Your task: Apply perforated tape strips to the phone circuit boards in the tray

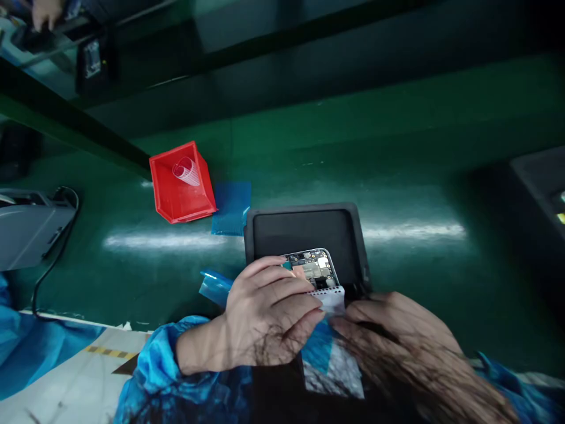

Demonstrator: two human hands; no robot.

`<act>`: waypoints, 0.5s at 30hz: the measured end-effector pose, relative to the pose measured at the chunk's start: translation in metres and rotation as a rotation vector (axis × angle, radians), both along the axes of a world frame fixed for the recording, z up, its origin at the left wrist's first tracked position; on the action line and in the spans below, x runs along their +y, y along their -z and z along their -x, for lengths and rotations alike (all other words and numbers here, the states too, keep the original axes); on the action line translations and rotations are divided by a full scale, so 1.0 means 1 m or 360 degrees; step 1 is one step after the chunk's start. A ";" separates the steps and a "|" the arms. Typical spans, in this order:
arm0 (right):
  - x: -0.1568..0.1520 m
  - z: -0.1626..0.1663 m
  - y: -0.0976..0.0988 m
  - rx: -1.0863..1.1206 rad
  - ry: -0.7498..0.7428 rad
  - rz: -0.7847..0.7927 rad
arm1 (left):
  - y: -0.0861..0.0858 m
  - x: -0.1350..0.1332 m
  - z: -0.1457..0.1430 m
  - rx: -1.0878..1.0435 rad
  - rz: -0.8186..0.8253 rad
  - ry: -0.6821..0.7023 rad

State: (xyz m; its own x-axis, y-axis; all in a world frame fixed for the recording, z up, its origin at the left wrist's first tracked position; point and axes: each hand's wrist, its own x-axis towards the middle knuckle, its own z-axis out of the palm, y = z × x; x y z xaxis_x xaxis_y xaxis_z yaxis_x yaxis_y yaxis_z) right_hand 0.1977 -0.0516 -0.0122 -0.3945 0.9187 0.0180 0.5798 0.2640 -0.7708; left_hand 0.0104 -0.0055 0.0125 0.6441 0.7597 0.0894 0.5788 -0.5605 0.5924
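No brand, label or writing can be read anywhere; the printed marks on the curled strip (185, 171) inside the red bin (182, 184) are too small to make out.

The opened phone (314, 270) lies in the black tray (309, 227) on the green tabletop (397, 176), its circuit board showing at the end away from the person. The left hand (269, 315) rests across the near part of the phone with fingers bent over it, covering most of the body. The right hand (397, 335), blurred, comes in from the right of the tray, and its fingertips meet a white perforated strip (332, 297) at the near edge of the board; whether it pinches the strip or only touches it is hard to tell. The lower half of the phone and the front edge of the tray are hidden behind both hands.

A blue film sheet (232, 207) lies flat just left of the tray's far corner, touching the red bin beside it. Another blue film piece (212, 285) pokes out left of the tray, near the left wrist. Well left of the tray sits a grey device (26, 224) with a black cable (57, 247), cut off by the frame. Right of the tray a dark object (541, 182) is also cut off. Behind and right of the tray the tabletop is bare green. At the far upper left, another person's hand (46, 12) shows at a separate bench.
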 end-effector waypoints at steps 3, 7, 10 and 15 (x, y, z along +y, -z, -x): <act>0.001 0.001 -0.001 -0.0086 -0.0102 -0.0004 | -0.004 0.000 0.003 -0.0025 -0.0024 0.0021; -0.002 0.003 -0.006 -0.0123 -0.0057 0.0028 | -0.007 -0.001 0.006 -0.0030 -0.0060 0.0048; -0.004 -0.001 -0.010 -0.0157 0.0067 -0.0025 | -0.011 -0.004 0.012 -0.0038 -0.0101 0.0012; -0.004 -0.012 -0.009 -0.0428 0.0555 -0.0070 | -0.025 -0.006 0.037 -0.0042 -0.0232 -0.0326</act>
